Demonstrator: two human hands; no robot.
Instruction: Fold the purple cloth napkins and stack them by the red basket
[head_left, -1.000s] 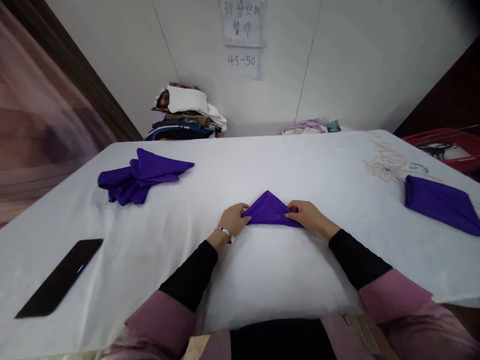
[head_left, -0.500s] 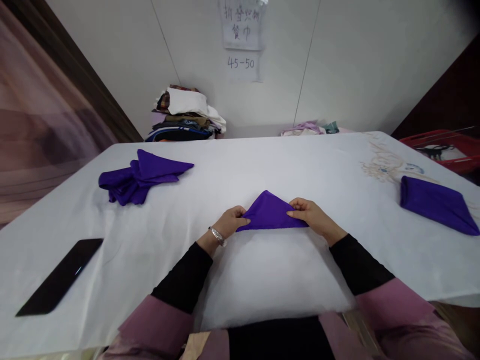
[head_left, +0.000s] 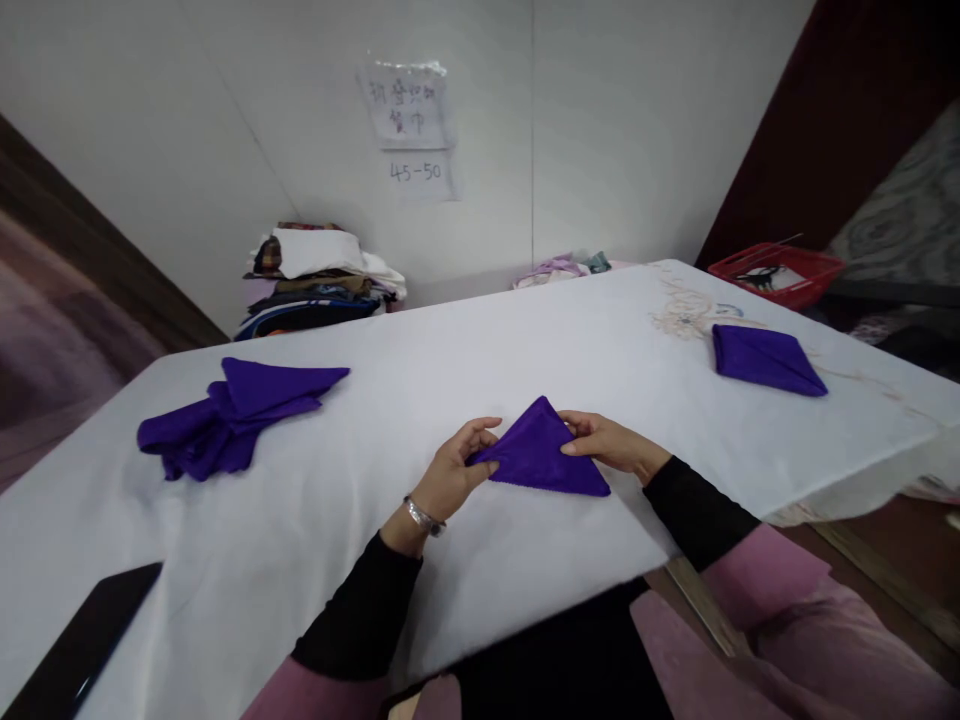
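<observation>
One folded purple cloth is over the white surface, pinched at both sides by nearly closed fingers of the left hand and right hand, likely so folds stay neat.

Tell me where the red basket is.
In the head view, the red basket is at upper right, just past the edge of the table, beyond the folded purple cloth.

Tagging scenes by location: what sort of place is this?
Probably an indoor workroom, though I can't be sure: a large table under a white cloth, handwritten signs on the wall, and a fabric pile beyond the table's far edge.
</observation>
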